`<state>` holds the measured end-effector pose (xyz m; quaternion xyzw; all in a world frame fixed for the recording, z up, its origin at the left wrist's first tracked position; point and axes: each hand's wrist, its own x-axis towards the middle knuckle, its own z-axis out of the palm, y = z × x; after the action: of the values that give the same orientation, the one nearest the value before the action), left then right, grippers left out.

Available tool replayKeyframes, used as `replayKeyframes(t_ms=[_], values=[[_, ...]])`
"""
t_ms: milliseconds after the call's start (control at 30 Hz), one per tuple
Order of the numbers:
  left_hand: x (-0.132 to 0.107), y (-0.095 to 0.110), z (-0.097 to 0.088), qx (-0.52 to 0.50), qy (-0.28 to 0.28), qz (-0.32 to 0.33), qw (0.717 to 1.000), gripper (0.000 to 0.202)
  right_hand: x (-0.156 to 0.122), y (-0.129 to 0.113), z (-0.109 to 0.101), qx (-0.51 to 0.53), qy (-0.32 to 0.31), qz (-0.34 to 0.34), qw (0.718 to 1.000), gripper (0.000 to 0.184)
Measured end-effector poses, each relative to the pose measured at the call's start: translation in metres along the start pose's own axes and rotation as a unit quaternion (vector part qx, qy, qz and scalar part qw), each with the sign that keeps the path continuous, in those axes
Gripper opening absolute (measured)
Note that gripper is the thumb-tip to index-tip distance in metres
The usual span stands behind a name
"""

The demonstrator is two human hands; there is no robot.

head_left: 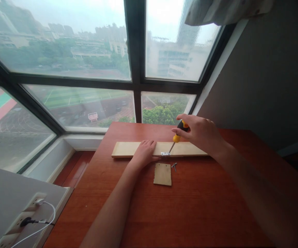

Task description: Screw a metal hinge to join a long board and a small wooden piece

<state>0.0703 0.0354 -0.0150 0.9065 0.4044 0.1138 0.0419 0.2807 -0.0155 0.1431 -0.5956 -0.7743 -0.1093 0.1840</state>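
A long, narrow board of pale wood (124, 150) lies flat on the reddish-brown wooden table (203, 203), its long edge turned towards the person, which leaves that edge within easy reach. The left hand (145, 152) is spread across the board's width, fingers over its top and thumb by its near edge, holding it down, probably so that it does not slide or twist. Just right of that hand, at the board's near edge, sits a small silver metal hinge-like plate (164, 154). The right hand (200, 132) is closed around a screwdriver with a yellow-and-black handle (176, 138), tilted above the board, its tip at the plate's right end; the raised wrist seems to suit turning the handle while bearing down. On the near side of the board lies a small, thin rectangular piece of tan wood (162, 175) with two holes along the side facing the board. Loose silver screws (174, 166) rest just beside it, presumably to be handy for picking up.
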Motion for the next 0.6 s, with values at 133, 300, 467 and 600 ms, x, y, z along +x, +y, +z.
replayKeyframes(t_ms=[133, 300, 467, 600], values=[[0.0, -0.0005, 0.0009, 0.003, 0.006, 0.003, 1.0, 0.059, 0.0014, -0.0013, -0.0001, -0.006, -0.002, 0.012, 1.0, 0.037], [0.0003, -0.0012, 0.0024, 0.005, 0.006, 0.001, 1.0, 0.057, 0.0034, 0.0027, -0.0016, 0.112, -0.047, -0.019, 0.992, 0.045], [0.0001, -0.0013, 0.0023, -0.001, 0.007, 0.002, 1.0, 0.057, 0.0024, 0.0019, 0.0008, 0.023, -0.014, 0.004, 1.0, 0.042], [0.0004, -0.0009, 0.0016, -0.003, 0.005, 0.003, 1.0, 0.057, 0.0022, -0.0017, 0.0016, -0.035, 0.0, 0.028, 0.999, 0.046]])
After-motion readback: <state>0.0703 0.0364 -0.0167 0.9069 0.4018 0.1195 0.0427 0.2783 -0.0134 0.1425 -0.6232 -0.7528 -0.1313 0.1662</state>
